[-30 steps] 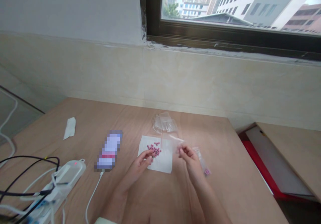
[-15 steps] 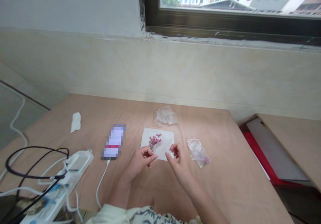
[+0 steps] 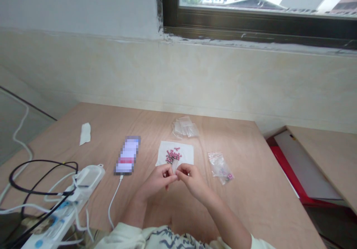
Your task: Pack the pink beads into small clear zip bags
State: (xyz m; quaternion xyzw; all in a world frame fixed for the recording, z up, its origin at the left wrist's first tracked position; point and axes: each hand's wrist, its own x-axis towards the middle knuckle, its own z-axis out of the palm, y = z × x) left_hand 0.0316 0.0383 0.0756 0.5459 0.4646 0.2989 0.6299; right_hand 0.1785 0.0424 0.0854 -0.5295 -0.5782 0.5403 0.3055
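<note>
My left hand point(image 3: 159, 179) and my right hand point(image 3: 192, 178) meet at the fingertips over the near edge of a white sheet point(image 3: 188, 153). Both are pinched on a small clear plastic bag point(image 3: 175, 165), which stands up between them. Just beyond the bag, a pile of small pink beads or pin heads point(image 3: 173, 155) lies on the sheet. A few dark, thin bits show among them. To the right rests a zip bag point(image 3: 220, 167) with a few pink pieces in its lower corner.
Several clear bags point(image 3: 185, 127) lie behind the sheet. Left of it is a phone point(image 3: 127, 156) on a white cable. A power strip point(image 3: 86, 180) with tangled cables sits at the near left, below a white paper scrap point(image 3: 85, 133).
My right hand has moved left, and its fingertips have closed on the small bag beside my left fingertips. The bag now stands more upright.
</note>
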